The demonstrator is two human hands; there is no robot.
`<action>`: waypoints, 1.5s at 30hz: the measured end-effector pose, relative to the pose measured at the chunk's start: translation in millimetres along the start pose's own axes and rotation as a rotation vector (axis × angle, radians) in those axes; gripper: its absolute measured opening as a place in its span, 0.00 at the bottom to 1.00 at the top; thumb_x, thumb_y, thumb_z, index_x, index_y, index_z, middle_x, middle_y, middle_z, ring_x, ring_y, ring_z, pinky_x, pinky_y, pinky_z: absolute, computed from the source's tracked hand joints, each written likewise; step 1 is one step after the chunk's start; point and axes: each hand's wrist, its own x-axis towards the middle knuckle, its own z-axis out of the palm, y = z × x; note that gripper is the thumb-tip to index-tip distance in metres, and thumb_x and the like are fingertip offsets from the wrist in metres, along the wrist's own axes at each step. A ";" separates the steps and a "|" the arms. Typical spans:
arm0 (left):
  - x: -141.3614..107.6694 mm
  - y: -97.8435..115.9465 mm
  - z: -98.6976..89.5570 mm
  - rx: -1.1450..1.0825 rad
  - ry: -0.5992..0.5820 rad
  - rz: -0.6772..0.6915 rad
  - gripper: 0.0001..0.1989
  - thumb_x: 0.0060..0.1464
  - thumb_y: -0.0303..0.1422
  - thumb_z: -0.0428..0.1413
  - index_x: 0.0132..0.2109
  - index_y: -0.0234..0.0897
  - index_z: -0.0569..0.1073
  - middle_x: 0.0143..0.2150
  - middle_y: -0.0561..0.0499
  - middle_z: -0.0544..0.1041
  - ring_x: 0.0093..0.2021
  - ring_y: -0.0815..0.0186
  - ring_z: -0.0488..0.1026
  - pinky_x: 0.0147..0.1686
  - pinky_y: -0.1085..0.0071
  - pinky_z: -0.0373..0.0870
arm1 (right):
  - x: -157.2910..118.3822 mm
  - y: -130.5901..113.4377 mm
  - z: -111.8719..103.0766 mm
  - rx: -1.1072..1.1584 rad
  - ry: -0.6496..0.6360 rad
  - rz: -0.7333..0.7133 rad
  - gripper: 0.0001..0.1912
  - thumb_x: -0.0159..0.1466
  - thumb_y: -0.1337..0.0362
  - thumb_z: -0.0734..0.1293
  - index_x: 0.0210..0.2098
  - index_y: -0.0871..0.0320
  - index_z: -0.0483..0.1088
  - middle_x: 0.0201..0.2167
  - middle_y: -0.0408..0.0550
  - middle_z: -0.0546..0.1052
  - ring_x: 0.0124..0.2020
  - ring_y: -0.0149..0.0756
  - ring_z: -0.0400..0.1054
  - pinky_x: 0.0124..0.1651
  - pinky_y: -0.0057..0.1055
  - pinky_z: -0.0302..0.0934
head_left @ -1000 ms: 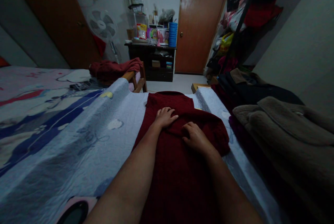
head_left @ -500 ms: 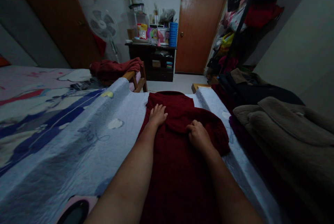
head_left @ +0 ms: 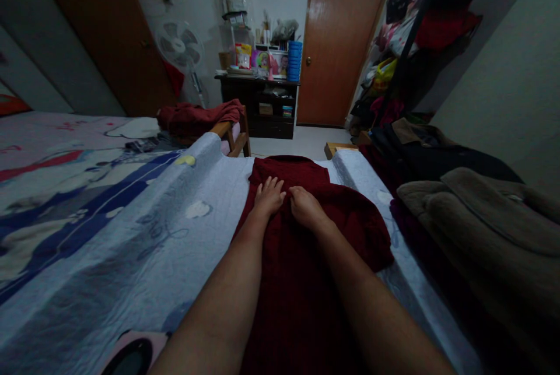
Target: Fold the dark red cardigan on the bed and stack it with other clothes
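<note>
A dark red long-sleeved garment (head_left: 301, 281), perhaps a shirt, lies lengthwise over a light blue blanket, its neck end away from me. One sleeve (head_left: 365, 220) is bent out to the right and its end rests near the blanket's raised edge. My left hand (head_left: 270, 195) presses flat on the upper left part of the cloth, fingers spread. Close beside it, my right hand (head_left: 306, 206) has its fingers curled together on the same cloth, seemingly pinching it; the fingertips are partly hidden.
The blue blanket (head_left: 188, 246) has raised sides. A pink-edged device (head_left: 131, 354) lies by my left forearm. Folded coats (head_left: 490, 211) are stacked on the right. A reddish cloth (head_left: 196, 115) hangs over the wooden bed end; beyond stand a fan (head_left: 179, 45) and a dark cabinet (head_left: 262, 107).
My right hand has moved left and a little away from me, from the sleeve to beside my left hand. The sleeve lies flatter. My left hand stays on the cloth. The view has shifted slightly.
</note>
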 end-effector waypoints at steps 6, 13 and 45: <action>3.9 -1.7 1.8 -0.054 0.155 -0.037 0.24 0.63 0.35 0.46 0.64 0.34 0.59 0.70 0.38 0.52 0.71 0.54 0.45 0.66 0.55 0.50 | -0.7 19.5 36.3 -0.079 0.014 0.244 0.30 0.69 0.53 0.53 0.66 0.62 0.55 0.70 0.55 0.51 0.70 0.48 0.38 0.68 0.50 0.33; 15.2 -18.0 2.4 -0.113 0.468 -0.209 0.23 0.58 0.24 0.46 0.61 0.24 0.60 0.62 0.32 0.64 0.65 0.54 0.59 0.63 0.57 0.58 | 1.5 22.8 41.0 -0.080 0.019 0.308 0.32 0.68 0.50 0.53 0.67 0.58 0.54 0.71 0.52 0.48 0.71 0.46 0.36 0.68 0.48 0.30; 62.7 -44.4 8.8 0.150 0.189 -0.064 0.31 0.62 0.41 0.45 0.66 0.24 0.55 0.68 0.32 0.56 0.68 0.50 0.53 0.65 0.56 0.50 | 1.6 22.9 46.4 -0.092 0.063 0.308 0.32 0.67 0.50 0.53 0.66 0.56 0.56 0.70 0.50 0.50 0.70 0.46 0.38 0.68 0.46 0.30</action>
